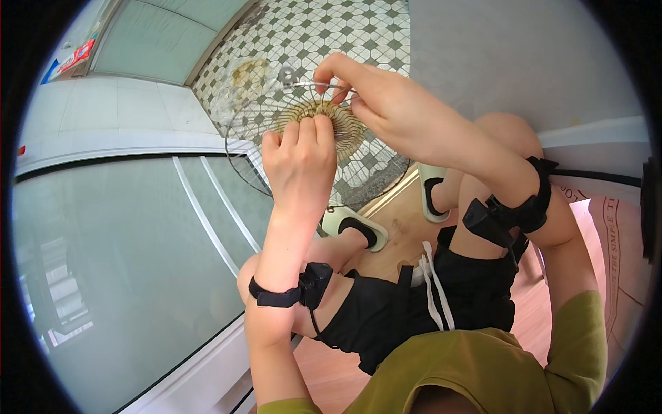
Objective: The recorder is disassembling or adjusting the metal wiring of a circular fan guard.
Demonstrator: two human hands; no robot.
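A round wire fan guard (243, 124) with a dense golden centre ring (350, 131) is held upright in front of my knees, over the tiled floor. My left hand (300, 162) is closed on the near side of the centre ring, knuckles toward the camera. My right hand (376, 93) reaches over from the right and pinches the wires at the top of the ring with thumb and fingertips. The lower edge of the guard sits near the door threshold. Both wrists carry black strapped bands.
I am squatting in black shorts and white slippers (355, 226) on a wooden floor (407, 217). A patterned green and white tile floor (324, 34) lies ahead. A glass sliding door (124, 262) fills the left; a white wall (517, 55) stands at the right.
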